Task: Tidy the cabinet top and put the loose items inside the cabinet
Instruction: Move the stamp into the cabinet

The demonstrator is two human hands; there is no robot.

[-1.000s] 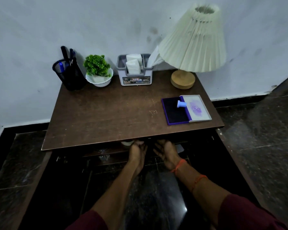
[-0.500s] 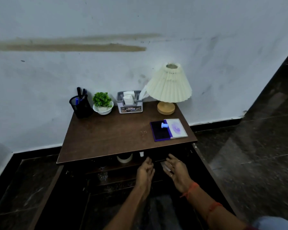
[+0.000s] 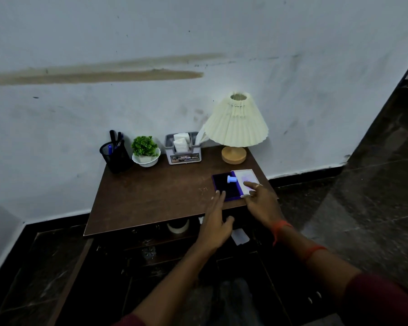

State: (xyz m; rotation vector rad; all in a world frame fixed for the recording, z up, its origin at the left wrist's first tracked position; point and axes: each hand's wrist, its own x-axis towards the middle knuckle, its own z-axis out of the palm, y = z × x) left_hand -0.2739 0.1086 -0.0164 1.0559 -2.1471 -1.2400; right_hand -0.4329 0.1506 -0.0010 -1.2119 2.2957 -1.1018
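left hand [image 3: 216, 222]: fingers spread flat, tips at near edge of stamp pad [image 3: 233, 185] | right hand [image 3: 260, 203]: fingers apart, resting on pad's lid, grasping nothing

A lived-in room at home — pleated table lamp [image 3: 236, 122], potted plant [image 3: 144, 147], scuffed white wall [image 3: 198, 43], dark stone floor [image 3: 375, 208].
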